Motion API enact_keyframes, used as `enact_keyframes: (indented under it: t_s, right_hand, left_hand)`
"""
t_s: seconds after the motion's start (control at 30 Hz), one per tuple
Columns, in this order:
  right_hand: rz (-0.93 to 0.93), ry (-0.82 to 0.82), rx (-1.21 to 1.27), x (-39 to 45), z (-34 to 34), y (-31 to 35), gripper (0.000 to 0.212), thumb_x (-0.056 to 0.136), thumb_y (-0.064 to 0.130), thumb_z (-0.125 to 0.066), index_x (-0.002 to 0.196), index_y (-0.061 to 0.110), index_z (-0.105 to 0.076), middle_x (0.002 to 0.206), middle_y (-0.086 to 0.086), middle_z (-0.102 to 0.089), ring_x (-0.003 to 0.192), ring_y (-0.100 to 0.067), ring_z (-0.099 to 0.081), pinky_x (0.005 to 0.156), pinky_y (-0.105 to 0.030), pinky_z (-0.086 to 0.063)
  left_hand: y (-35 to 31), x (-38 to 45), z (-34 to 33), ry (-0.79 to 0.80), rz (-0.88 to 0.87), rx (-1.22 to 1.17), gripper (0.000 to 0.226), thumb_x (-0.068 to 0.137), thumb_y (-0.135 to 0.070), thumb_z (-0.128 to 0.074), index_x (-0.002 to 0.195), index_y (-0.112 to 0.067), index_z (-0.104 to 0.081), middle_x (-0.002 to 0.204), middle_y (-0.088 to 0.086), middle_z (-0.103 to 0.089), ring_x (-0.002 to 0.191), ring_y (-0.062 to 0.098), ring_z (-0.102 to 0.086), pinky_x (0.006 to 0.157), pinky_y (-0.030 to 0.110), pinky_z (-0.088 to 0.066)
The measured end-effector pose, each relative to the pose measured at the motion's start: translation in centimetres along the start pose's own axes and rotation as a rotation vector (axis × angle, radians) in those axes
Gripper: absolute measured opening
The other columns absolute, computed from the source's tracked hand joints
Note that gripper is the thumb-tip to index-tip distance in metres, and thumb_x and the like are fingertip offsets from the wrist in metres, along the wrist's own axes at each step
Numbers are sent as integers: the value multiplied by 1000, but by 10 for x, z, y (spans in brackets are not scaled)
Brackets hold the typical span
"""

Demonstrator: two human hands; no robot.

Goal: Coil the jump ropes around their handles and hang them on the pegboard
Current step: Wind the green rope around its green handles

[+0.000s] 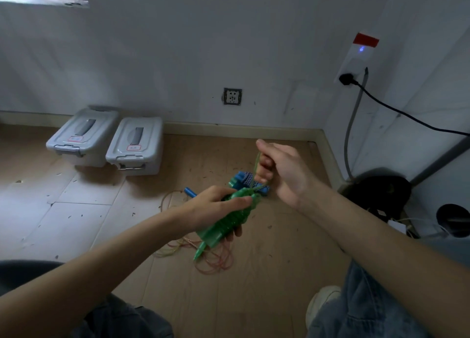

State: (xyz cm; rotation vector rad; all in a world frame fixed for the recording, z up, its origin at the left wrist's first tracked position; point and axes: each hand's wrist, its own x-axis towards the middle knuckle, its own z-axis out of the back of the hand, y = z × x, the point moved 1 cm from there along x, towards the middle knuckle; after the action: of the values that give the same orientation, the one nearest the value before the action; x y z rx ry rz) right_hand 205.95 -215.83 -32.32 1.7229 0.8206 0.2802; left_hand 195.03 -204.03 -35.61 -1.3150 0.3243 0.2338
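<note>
My left hand (216, 208) grips the green jump rope handles (223, 225), which have green cord wound round them. A short stretch of the green cord (256, 169) runs up from the bundle to my right hand (279, 169), which pinches it in a fist above and to the right. On the floor behind the hands lies a blue jump rope (244, 181) with a patterned cord, coiled on its handles, and a single blue handle (190, 192) pokes out left of my left hand. A thin pinkish rope (216, 259) lies loose in loops on the floor below. No pegboard is in view.
Two grey lidded storage boxes (109, 140) stand on the wooden floor against the back wall. A wall socket (232, 96) is above the skirting. At right, a black cable (396, 114) hangs from a plug, with dark objects (381, 195) in the corner. My knees and a shoe (323, 304) are below.
</note>
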Motion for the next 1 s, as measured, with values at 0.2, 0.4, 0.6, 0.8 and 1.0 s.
enact_keyframes:
  t_s: [0.2, 0.4, 0.6, 0.8, 1.0]
  right_hand:
    - [157, 269, -207, -17, -25, -6, 34, 96, 17, -47, 62, 18, -44, 46, 13, -37, 40, -5, -30, 43, -14, -33]
    - [89, 169, -269, -14, -5, 1, 24, 91, 15, -55, 69, 15, -45, 54, 6, -41, 45, -7, -37, 50, -19, -39]
    - [149, 221, -775, -22, -10, -37, 32, 85, 1, -57, 64, 17, -39, 69, -9, -44, 68, -20, -49, 54, -13, -45]
    - [-136, 21, -771, -16, 36, -48, 19, 85, 5, -62, 83, 12, -44, 88, -11, -50, 74, -17, -56, 56, -18, -46]
    - [-291, 282, -1135, 30, 50, -85, 39, 86, 14, -63, 125, 14, -54, 99, -6, -64, 57, -4, -56, 46, -20, -43]
  left_hand:
    - [13, 3, 21, -58, 157, -235, 41, 88, -43, -50, 96, -4, -59, 67, 8, -68, 50, 17, -61, 44, 22, -48]
    - [20, 7, 14, -137, 143, -54, 43, 89, -48, -46, 97, -9, -61, 80, 10, -67, 57, 17, -61, 52, 26, -50]
    - [42, 26, 19, -172, 179, 466, 48, 92, -49, -39, 94, -5, -59, 91, 18, -66, 68, 23, -58, 69, 37, -53]
    - [70, 72, -17, -52, 263, 224, 40, 91, -51, -41, 93, -14, -56, 74, -1, -60, 53, 6, -57, 40, 13, -43]
    - [106, 104, -13, -99, 287, 201, 43, 87, -54, -47, 100, -13, -48, 83, 2, -62, 62, 11, -59, 48, 20, -48]
